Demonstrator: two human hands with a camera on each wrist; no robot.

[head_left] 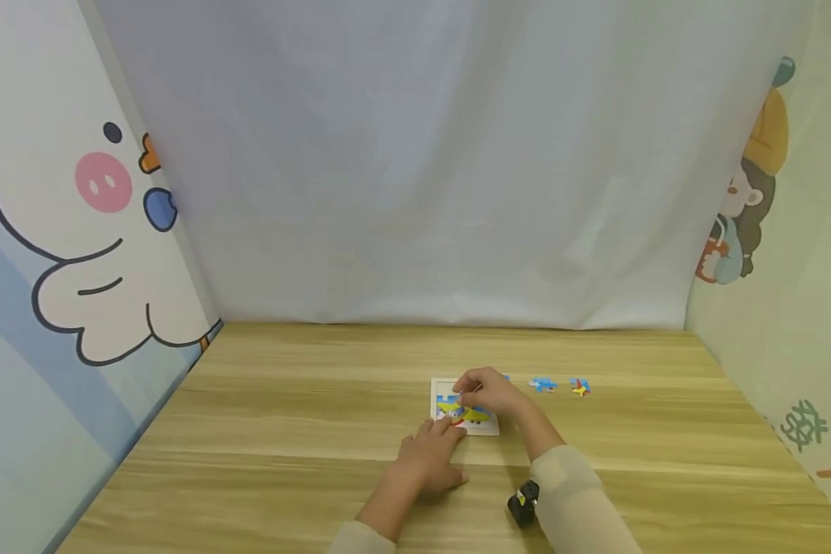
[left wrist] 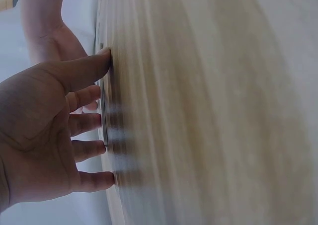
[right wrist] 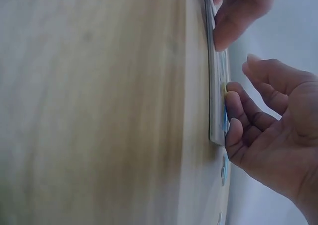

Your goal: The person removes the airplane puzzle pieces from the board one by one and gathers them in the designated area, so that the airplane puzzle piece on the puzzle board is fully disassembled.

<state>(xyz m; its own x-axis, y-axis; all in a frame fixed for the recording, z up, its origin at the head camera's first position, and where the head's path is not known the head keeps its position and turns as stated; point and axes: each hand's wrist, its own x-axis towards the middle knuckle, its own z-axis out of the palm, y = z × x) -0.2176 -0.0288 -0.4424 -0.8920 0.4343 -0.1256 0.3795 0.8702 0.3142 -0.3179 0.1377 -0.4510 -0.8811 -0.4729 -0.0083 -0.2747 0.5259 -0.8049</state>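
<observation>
A small puzzle in a white frame [head_left: 434,408] lies on the table, its picture partly filled with yellow, blue and red. My left hand [head_left: 429,458] rests at its lower left edge, fingers spread and fingertips on the frame and tabletop. Over the puzzle's upper right is my right hand [head_left: 492,391], its fingers bent. In the right wrist view, that hand's lower fingers [right wrist: 234,103] touch the puzzle, while thumb and index tips come close together. Whether a piece is between them cannot be seen. Two loose puzzle pieces, one blue [head_left: 543,384] and one blue with red and yellow [head_left: 581,387], lie to the right.
A bit of another blue piece [head_left: 506,378] shows behind the right hand. A black device [head_left: 524,503] is beside the right sleeve. Behind the wooden table [head_left: 305,431] hangs a pale curtain [head_left: 402,169], with cartoon-printed panels at both sides.
</observation>
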